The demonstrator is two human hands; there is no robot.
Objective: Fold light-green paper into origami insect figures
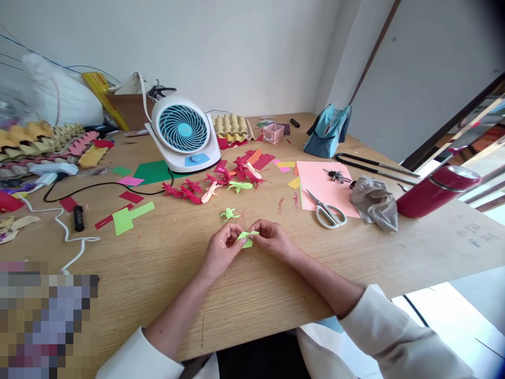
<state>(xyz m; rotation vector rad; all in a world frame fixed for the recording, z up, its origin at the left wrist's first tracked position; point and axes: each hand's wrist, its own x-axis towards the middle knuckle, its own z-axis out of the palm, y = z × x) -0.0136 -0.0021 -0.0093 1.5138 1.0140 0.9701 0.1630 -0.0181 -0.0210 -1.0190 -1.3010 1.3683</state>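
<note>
Near the table's front middle, my left hand [224,250] pinches the left side of a small folded lime-green paper [248,240]. The fingers of my right hand [273,240] are closed on its right side. Just beyond my hands lies a small lime-green folded figure [229,213]. Farther back is a group of red folded figures [189,190], with pale pink ones and a light green one [240,186] among them. Flat lime-green paper [123,221] lies to the left.
A white fan [183,129] stands behind the figures. Scissors [330,215] rest partly on pink paper [321,181] at the right, near a crumpled grey cloth [374,204] and a red bottle [437,192]. A white cable [63,223] and a black marker [78,218] lie left.
</note>
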